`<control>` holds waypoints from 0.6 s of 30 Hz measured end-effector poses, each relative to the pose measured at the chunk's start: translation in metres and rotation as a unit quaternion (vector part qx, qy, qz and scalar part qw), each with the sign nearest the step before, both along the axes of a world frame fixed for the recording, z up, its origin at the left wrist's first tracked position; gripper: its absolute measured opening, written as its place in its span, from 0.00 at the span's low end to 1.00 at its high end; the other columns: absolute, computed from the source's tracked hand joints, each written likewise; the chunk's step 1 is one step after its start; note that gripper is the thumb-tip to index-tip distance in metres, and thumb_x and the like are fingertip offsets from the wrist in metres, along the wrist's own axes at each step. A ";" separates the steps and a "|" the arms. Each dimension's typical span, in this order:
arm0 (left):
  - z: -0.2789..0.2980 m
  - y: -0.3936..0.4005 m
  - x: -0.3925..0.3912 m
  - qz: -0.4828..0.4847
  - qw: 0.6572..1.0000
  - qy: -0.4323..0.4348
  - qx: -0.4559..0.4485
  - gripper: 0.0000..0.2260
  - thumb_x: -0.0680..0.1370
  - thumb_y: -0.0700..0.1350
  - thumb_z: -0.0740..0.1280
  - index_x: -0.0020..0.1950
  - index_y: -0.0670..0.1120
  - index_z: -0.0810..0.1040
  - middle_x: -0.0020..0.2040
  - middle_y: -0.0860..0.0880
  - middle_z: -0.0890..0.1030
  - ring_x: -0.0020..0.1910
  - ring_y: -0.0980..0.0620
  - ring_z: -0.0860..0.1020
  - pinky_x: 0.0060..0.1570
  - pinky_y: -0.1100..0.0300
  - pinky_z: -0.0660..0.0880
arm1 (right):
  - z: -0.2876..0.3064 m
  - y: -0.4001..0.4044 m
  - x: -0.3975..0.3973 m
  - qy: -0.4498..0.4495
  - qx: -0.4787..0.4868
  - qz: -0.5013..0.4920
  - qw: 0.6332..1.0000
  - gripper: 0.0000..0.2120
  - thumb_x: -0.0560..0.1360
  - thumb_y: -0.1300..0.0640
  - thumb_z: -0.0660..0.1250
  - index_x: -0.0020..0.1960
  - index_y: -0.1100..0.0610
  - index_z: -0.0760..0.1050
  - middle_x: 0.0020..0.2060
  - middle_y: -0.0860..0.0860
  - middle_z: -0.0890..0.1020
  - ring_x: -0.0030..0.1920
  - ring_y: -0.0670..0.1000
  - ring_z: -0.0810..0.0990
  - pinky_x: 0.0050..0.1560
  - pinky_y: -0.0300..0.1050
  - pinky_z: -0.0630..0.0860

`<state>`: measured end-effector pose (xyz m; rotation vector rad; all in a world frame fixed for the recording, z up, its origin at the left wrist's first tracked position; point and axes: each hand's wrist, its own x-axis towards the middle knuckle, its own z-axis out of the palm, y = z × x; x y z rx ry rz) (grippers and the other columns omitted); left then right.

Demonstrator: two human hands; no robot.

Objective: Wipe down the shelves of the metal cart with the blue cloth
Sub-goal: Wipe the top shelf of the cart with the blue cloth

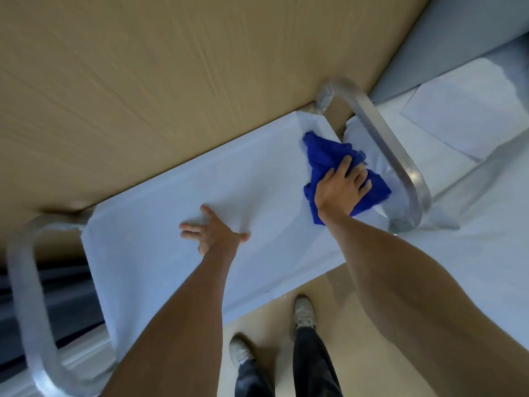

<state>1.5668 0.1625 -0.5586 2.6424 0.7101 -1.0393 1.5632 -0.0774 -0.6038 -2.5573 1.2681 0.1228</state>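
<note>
While motion blur is softening the metal cart [200, 202], its top shelf is showing only as a pale sheet, and the handle at the left [25, 296] is running out of the head view. Near the right handle [383, 156], the right hand [340, 190] is pressing the crumpled blue cloth [323, 156] onto the shelf, fingers lying slightly parted over the fabric and partly sinking into it. Mid-shelf, the left hand [213, 233] is resting flat with fingers spread, while two shoes [305, 312] are standing on the tan floor [143, 81] below.
</note>
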 end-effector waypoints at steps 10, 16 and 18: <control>0.000 0.004 -0.003 -0.014 1.000 0.012 0.015 0.61 0.66 0.61 0.77 0.77 0.51 0.31 0.72 0.28 0.31 0.74 0.29 0.37 0.67 0.41 0.66 | -0.005 0.048 -0.006 -0.034 -0.009 0.192 0.981 0.27 0.81 0.48 0.50 0.77 0.57 0.62 0.76 0.61 0.62 0.76 0.61 0.60 0.74 0.62 0.58; 0.009 0.016 -0.036 -0.039 0.999 -0.028 0.015 0.56 0.64 0.64 0.76 0.79 0.54 0.40 0.75 0.31 0.36 0.76 0.32 0.41 0.65 0.40 0.67 | 0.003 0.066 -0.054 -0.014 0.007 0.190 0.982 0.27 0.81 0.47 0.48 0.77 0.56 0.62 0.77 0.60 0.62 0.76 0.61 0.60 0.72 0.62 0.61; 0.016 0.030 -0.031 -0.003 0.997 -0.069 0.016 0.52 0.64 0.64 0.76 0.78 0.56 0.48 0.76 0.33 0.41 0.76 0.34 0.44 0.66 0.40 0.65 | 0.006 0.062 -0.052 0.000 0.004 0.204 0.979 0.27 0.82 0.47 0.46 0.78 0.56 0.60 0.78 0.60 0.59 0.77 0.60 0.58 0.73 0.61 0.59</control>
